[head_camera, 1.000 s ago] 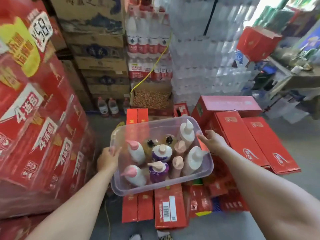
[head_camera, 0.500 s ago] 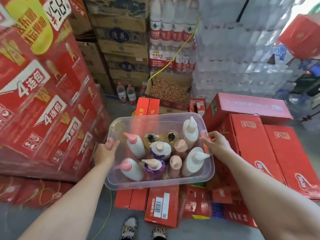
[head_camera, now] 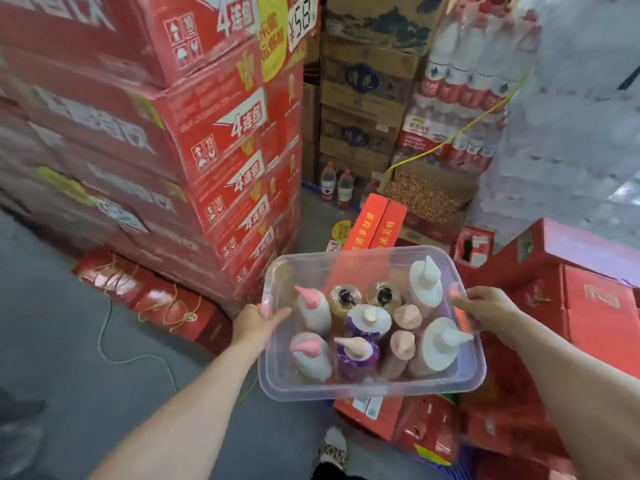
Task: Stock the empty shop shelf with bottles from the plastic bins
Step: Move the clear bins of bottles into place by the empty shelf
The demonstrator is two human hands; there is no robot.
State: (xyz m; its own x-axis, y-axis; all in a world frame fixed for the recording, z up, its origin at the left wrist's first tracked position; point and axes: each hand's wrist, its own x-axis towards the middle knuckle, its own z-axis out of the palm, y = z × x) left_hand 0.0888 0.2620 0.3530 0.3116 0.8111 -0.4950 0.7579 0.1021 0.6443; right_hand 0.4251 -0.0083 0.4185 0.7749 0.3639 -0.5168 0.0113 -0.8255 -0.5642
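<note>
At the left rim of the clear rectangular plastic bin [head_camera: 363, 389], fingers [head_camera: 278, 315] of the left hand [head_camera: 258, 322] are clamped on the wall; one digit lies over the edge, the rest cannot be seen clearly. Fingers [head_camera: 462, 301] of the right hand [head_camera: 488, 311] are curled over the opposite rim, clamped likewise. Both forearms are extended, and the bin is held in the air between the hands, tilted slightly down to the right.

Contents, all upright and packed close:
- two white bottles with pink pump caps [head_camera: 313, 311] at the left
- two purple bottles with cream pump caps [head_camera: 369, 322] in the middle
- two amber bottles with black caps [head_camera: 344, 299] at the far side
- two pale peach-capped bottles [head_camera: 401, 344]
- two large white squeeze bottles with pointed caps [head_camera: 440, 344] at the right

Below the bin: flat red gift boxes [head_camera: 588, 299], a grey concrete floor [head_camera: 69, 375] and one patterned shoe [head_camera: 334, 445]. At the left stands a tall stack of red printed cartons [head_camera: 225, 133]. Beyond are brown cardboard cartons [head_camera: 363, 98], shrink-wrapped packs of water bottles [head_camera: 464, 81] and an open box of brown grains [head_camera: 426, 199]. A thin yellow cord [head_camera: 467, 129] runs across the water packs.
</note>
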